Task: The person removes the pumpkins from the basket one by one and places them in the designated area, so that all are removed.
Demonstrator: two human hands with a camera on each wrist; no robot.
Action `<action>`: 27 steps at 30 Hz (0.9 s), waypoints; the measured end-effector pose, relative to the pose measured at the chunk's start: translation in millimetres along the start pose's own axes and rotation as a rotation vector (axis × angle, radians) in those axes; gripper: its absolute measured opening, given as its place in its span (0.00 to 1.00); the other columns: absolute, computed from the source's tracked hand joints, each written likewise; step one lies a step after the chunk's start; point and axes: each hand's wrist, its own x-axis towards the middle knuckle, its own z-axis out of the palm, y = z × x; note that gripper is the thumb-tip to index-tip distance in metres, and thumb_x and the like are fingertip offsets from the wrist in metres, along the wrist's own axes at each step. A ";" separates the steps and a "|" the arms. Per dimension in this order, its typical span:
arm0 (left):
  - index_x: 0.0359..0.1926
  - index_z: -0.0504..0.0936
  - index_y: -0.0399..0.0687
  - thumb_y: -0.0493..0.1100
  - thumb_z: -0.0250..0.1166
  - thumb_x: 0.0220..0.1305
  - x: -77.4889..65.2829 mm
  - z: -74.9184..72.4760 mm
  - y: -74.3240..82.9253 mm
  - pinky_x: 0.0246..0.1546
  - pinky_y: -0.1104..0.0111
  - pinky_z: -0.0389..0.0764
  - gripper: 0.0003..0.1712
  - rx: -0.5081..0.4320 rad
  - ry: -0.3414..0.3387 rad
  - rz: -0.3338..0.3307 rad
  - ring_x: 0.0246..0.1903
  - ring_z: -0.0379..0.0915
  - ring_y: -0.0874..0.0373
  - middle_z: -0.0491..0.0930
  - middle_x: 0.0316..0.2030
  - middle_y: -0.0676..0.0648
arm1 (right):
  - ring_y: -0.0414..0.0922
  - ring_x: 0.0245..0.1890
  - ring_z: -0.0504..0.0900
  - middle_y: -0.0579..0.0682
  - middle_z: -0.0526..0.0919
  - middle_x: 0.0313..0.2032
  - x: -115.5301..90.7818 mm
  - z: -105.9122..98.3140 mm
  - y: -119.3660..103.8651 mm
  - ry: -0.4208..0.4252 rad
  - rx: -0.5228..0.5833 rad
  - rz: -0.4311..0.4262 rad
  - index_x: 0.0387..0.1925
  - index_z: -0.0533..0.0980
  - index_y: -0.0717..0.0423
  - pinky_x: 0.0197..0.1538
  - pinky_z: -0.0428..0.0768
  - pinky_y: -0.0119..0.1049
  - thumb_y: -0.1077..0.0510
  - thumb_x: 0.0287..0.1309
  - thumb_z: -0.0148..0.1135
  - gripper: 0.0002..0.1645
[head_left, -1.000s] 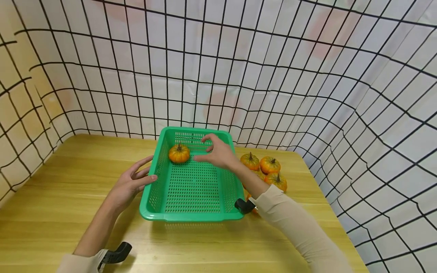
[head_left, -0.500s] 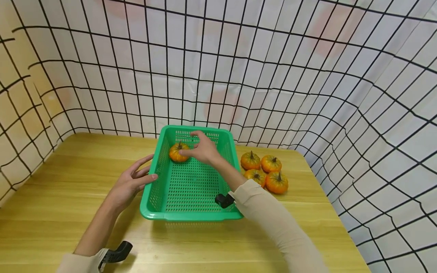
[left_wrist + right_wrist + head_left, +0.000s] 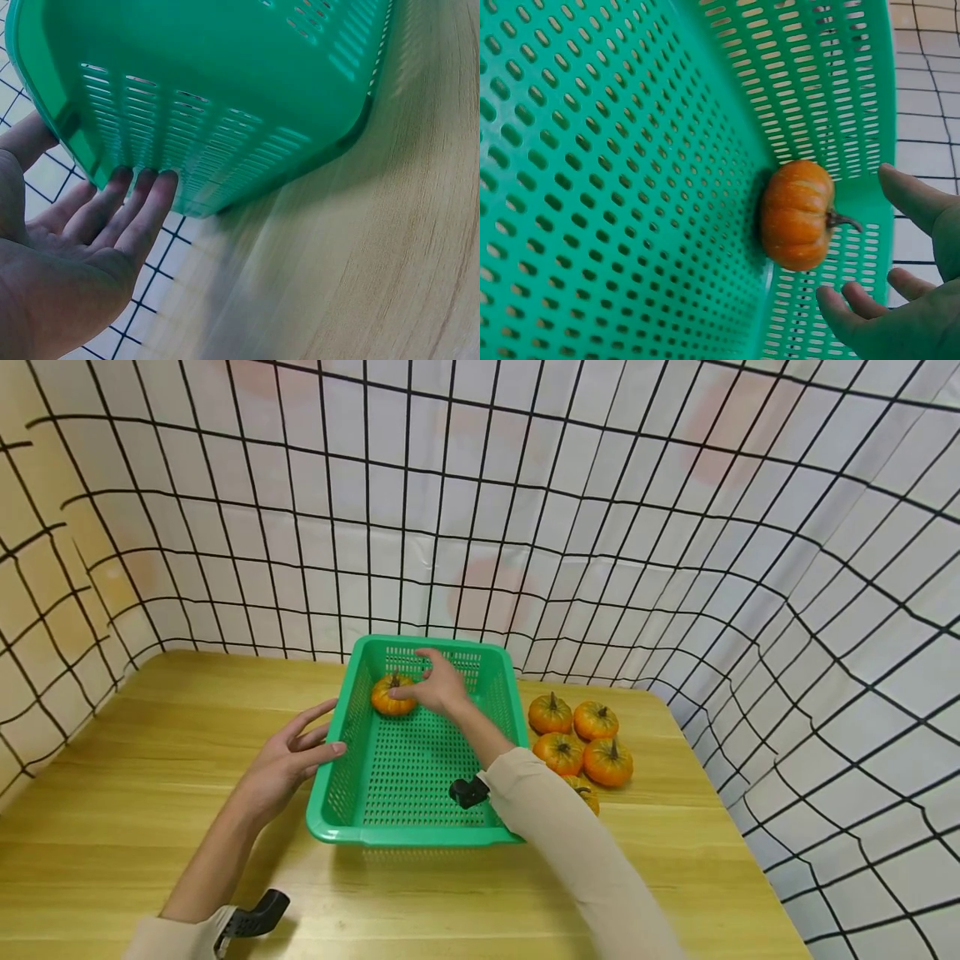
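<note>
A green plastic basket with slotted walls stands on the wooden table. My left hand holds its left rim, the thumb hooked over the edge and the fingers against the outer wall. One small orange pumpkin sits inside, in the far left corner, its stem showing. Over the basket, my right hand reaches toward this pumpkin with thumb and fingers spread. In the right wrist view, that hand shows a gap between its fingertips and the pumpkin.
Several more small pumpkins are grouped on the table just right of the basket, one partly behind the right sleeve. A white cloth backdrop with a black grid rises behind the table and along its sides.
My right hand has moved left inside the basket, from right of the pumpkin to over it, its fingers still spread. The left hand, basket and pumpkin have stayed in place.
</note>
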 end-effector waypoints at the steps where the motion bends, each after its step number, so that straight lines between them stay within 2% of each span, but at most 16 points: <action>1: 0.80 0.53 0.54 0.40 0.64 0.71 0.1 -0.3 0.5 0.53 0.66 0.81 0.43 0.003 0.000 -0.001 0.58 0.79 0.56 0.60 0.75 0.31 | 0.56 0.62 0.75 0.59 0.75 0.65 1.6 1.9 0.5 0.003 0.005 0.003 0.76 0.62 0.43 0.59 0.79 0.51 0.47 0.51 0.80 0.54; 7: 0.80 0.54 0.53 0.39 0.64 0.71 -0.1 -1.0 1.2 0.53 0.66 0.81 0.43 0.005 -0.002 -0.004 0.59 0.79 0.55 0.60 0.75 0.31 | 0.57 0.65 0.74 0.58 0.75 0.66 9.0 12.5 5.3 0.013 0.009 0.041 0.75 0.63 0.45 0.63 0.77 0.52 0.47 0.51 0.80 0.53; 14: 0.80 0.54 0.53 0.39 0.64 0.71 -0.7 0.1 1.3 0.53 0.67 0.81 0.43 0.002 0.003 0.003 0.58 0.80 0.54 0.60 0.74 0.31 | 0.59 0.75 0.60 0.53 0.64 0.75 15.3 19.3 11.9 -0.018 -0.025 0.065 0.76 0.63 0.41 0.72 0.65 0.57 0.45 0.49 0.80 0.55; 27: 0.80 0.54 0.56 0.40 0.64 0.71 0.0 -1.8 -0.3 0.54 0.67 0.81 0.43 0.028 0.005 -0.010 0.60 0.78 0.53 0.60 0.75 0.33 | 0.59 0.75 0.61 0.54 0.63 0.76 21.0 21.3 19.5 -0.065 -0.041 0.059 0.76 0.63 0.43 0.72 0.67 0.57 0.45 0.53 0.78 0.52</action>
